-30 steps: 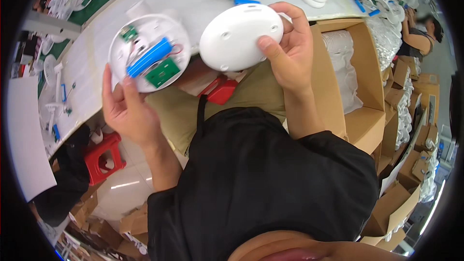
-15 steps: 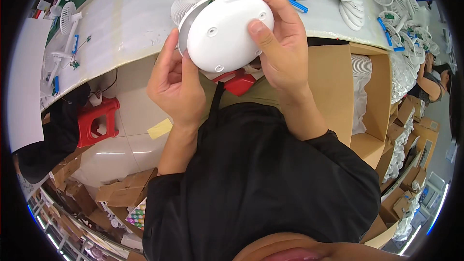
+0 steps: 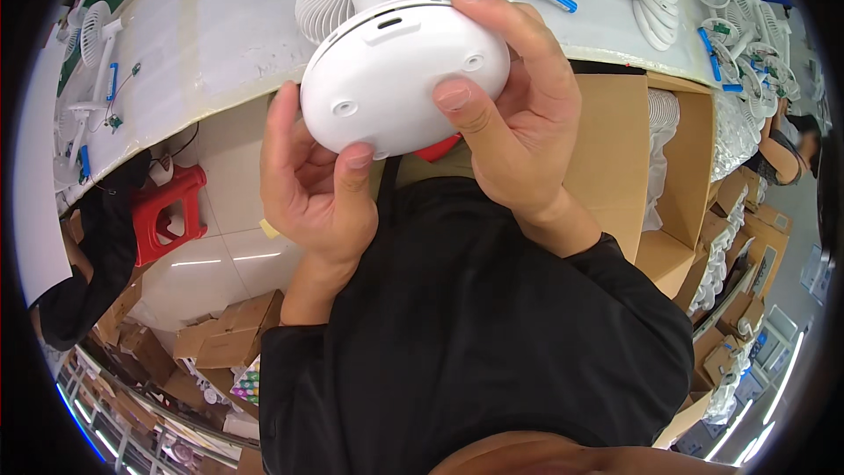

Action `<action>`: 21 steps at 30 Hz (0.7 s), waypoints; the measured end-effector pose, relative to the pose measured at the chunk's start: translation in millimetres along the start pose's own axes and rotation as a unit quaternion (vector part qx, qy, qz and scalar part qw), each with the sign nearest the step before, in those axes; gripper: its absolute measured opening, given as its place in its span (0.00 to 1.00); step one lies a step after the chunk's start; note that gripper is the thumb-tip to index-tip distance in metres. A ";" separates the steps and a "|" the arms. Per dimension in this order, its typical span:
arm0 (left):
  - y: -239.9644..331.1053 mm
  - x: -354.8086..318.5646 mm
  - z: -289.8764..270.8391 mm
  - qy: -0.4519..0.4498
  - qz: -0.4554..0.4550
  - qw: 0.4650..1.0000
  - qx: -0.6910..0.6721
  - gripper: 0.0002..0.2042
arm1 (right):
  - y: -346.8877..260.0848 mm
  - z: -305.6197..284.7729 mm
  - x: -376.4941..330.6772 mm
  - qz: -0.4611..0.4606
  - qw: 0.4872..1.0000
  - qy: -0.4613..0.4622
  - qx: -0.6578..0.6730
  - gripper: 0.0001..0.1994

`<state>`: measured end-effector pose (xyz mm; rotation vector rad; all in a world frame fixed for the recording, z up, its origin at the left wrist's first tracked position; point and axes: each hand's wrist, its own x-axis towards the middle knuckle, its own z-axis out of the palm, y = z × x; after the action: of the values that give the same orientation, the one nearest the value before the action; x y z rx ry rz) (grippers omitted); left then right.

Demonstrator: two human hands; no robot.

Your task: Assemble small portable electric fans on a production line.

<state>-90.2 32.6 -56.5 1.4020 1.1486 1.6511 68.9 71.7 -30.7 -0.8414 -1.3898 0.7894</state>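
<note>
- The white round fan base [image 3: 400,79] is held above the near edge of the desk [image 3: 220,35], in front of the chest.
- The left hand [image 3: 316,185] is closed on its lower rim; the right hand [image 3: 510,114] is wrapped around its side.
- The shell is judged light, rigid and smooth, hence slippery; the rim is best gripped.

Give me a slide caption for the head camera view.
Both hands, left hand and right hand, press a round white fan base together.
</note>
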 end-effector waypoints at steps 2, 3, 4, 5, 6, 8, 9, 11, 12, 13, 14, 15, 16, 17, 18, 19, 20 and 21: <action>35.9 -5.7 34.0 0.004 -0.009 1.000 0.001 0.28 | -32.6 -38.1 9.6 0.010 1.000 -0.020 -0.002 0.23; 54.1 -7.4 50.6 0.005 -0.015 1.000 0.002 0.28 | -48.8 -57.0 14.7 0.016 0.999 -0.037 -0.003 0.23; 71.0 -8.3 65.7 0.008 -0.021 1.000 0.003 0.28 | -63.3 -73.7 19.8 0.024 0.998 -0.055 -0.004 0.24; 85.6 -8.4 78.6 0.012 -0.028 1.000 0.004 0.27 | -75.0 -87.0 24.9 0.032 0.997 -0.075 -0.004 0.25; 84.8 -7.0 78.5 0.005 -0.028 1.000 0.005 0.27 | -73.2 -87.1 22.0 0.032 0.997 -0.068 -0.004 0.25; 77.8 -2.4 70.0 0.002 -0.033 0.999 0.002 0.27 | -64.5 -78.0 17.1 0.025 0.997 -0.072 -0.009 0.24; 72.1 0.6 62.2 0.003 -0.037 0.999 0.000 0.27 | -58.3 -69.6 15.2 0.023 0.997 -0.076 -0.011 0.24; 56.9 5.5 43.1 0.004 -0.044 0.999 -0.001 0.27 | -42.5 -49.3 11.4 0.024 0.996 -0.082 -0.012 0.24; 48.9 7.0 32.4 0.001 -0.054 0.999 0.005 0.26 | -34.4 -38.6 10.2 0.032 0.996 -0.086 -0.009 0.24; 41.7 8.5 21.8 -0.003 -0.064 0.998 0.012 0.26 | -27.2 -28.3 9.2 0.038 0.995 -0.090 -0.005 0.23; 35.3 9.8 12.4 -0.007 -0.073 0.997 0.018 0.26 | -20.8 -19.4 8.2 0.044 0.995 -0.092 -0.001 0.23; 29.4 11.1 5.3 -0.013 -0.081 0.996 0.025 0.26 | -15.0 -12.6 6.9 0.049 0.994 -0.094 0.004 0.23; 29.4 10.9 5.2 -0.011 -0.083 0.996 0.025 0.26 | -15.7 -12.8 7.3 0.050 0.994 -0.096 0.004 0.23; 29.7 10.8 7.3 -0.005 -0.077 0.997 0.020 0.26 | -17.4 -15.1 7.7 0.051 0.994 -0.098 0.001 0.23; 30.8 10.5 11.1 0.000 -0.070 0.997 0.016 0.25 | -20.0 -19.3 8.1 0.052 0.994 -0.100 -0.001 0.23; 33.0 9.6 16.4 0.004 -0.064 0.998 0.012 0.25 | -23.3 -25.0 8.4 0.053 0.993 -0.101 -0.004 0.23; 36.6 8.0 22.4 0.009 -0.057 0.998 0.008 0.25 | -27.2 -31.8 8.6 0.053 0.993 -0.103 -0.006 0.23; 44.1 8.6 27.9 0.007 -0.056 0.998 0.009 0.25 | -34.4 -38.5 11.0 0.052 0.994 -0.101 -0.006 0.23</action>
<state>-62.5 28.9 -11.6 1.3138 1.2295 1.5794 107.1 62.6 4.4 -0.8670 -1.5383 0.9692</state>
